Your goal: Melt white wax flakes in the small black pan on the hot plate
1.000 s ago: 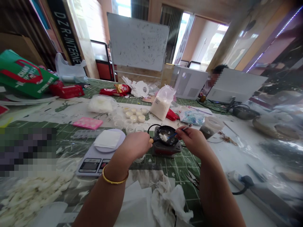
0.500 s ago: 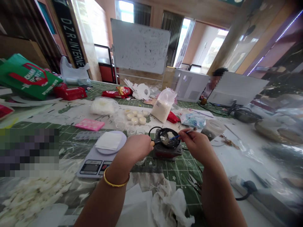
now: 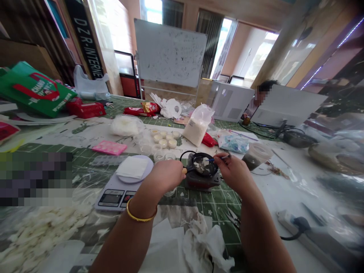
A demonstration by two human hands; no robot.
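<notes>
A small black frying pan (image 3: pixel 214 170) sits on a compact electric hot plate (image 3: pixel 199 184). White pieces (image 3: pixel 201 164), partly melted by their look, lie in a clear liquid in the pan. My left hand (image 3: pixel 168 175) is closed around the pan's handle, whose light wooden end (image 3: pixel 184 171) shows beside the fingers. In my right hand (image 3: pixel 231 168), fingers pinch a thin blue stirring tool (image 3: pixel 211 160) that reaches over the pan's right rim into the white pieces. Its full shape is hidden by the fingers.
A digital scale (image 3: pixel 113 197) with white paper squares (image 3: pixel 132 167) stands left. Behind are small filled cups (image 3: pixel 163 143), a bag of white granules (image 3: pixel 196 126) and a pink mould (image 3: pixel 109 147). Scissors (image 3: pixel 233 218), crumpled tissue (image 3: pixel 203 242) and a power strip (image 3: pixel 307 239) lie nearer. A person (image 3: pixel 253 104) sits behind monitors.
The blue tool has shifted slightly within the pan, and the white pieces have moved and look more broken up. My left hand stays on the handle. The view has tilted a little.
</notes>
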